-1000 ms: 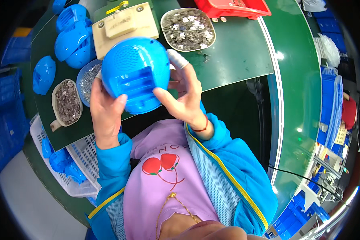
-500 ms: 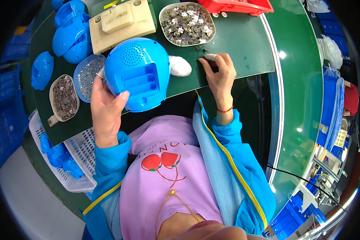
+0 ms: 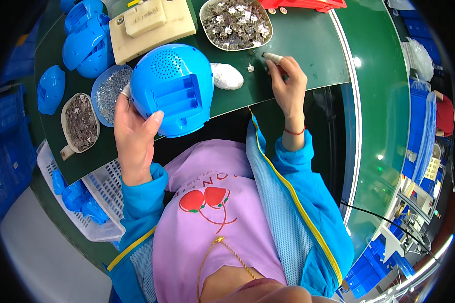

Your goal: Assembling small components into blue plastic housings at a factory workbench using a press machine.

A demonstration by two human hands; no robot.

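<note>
My left hand [image 3: 136, 132] grips a round blue plastic housing [image 3: 199, 76] by its left side, thumb on the front. The housing has a speaker grille of small holes and a ridged, open battery compartment facing up at me. My right hand [image 3: 289, 83] is just above the green tabletop, thumb and taped index finger pinched together; a tiny dark bit shows at their tips, too small to make out. A small silvery metal piece [image 3: 250, 67] lies left of those fingertips. Beside the housing is a white wrapped lump [image 3: 227, 77].
A tray of metal pieces [image 3: 236, 25] stands at the back, near a red bin [image 3: 308, 4]. To the left are a beige block fixture [image 3: 151, 25], blue shells [image 3: 88, 48], a bowl of small clear-silver parts [image 3: 112, 96] and a scoop of metal bits [image 3: 81, 123]. A white basket [image 3: 103, 194] sits below.
My right hand has moved right and slightly away from me. The small metal piece now shows on the table where the fingers were. My left hand still holds the housing, nearly unmoved.
</note>
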